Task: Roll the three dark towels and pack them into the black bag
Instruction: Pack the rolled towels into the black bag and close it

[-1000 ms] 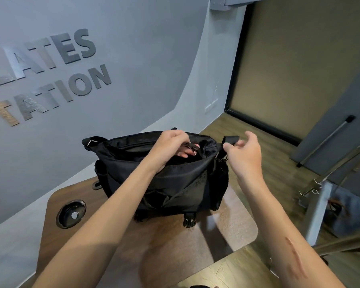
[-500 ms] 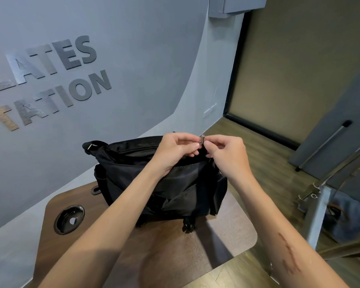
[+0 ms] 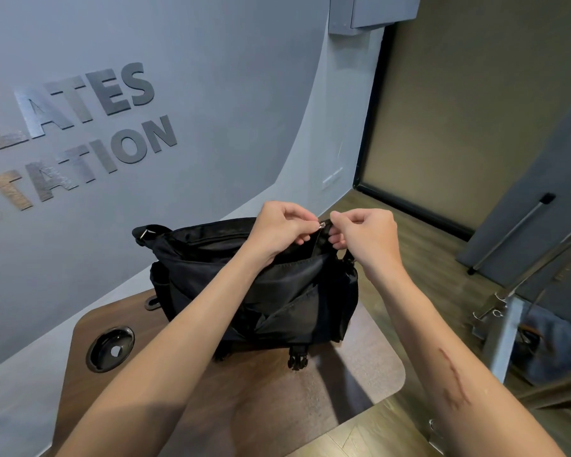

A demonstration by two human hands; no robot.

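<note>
The black bag (image 3: 271,298) stands upright on the dark wooden table (image 3: 277,400), its front flap hanging toward me. My left hand (image 3: 282,230) grips the bag's top edge near its right end. My right hand (image 3: 365,234) pinches the bag's top right corner beside a small metal zipper pull (image 3: 322,224), which sits between my two hands. No dark towels show; the bag's inside is hidden.
A round black grommet (image 3: 111,349) is set into the table at the left. A grey wall with raised letters (image 3: 80,133) runs behind the table. Wooden floor and a metal frame (image 3: 508,311) lie to the right.
My right hand left the strap at the bag's right end and came in to the top opening, meeting my left hand at the zipper pull. The bag stayed in place.
</note>
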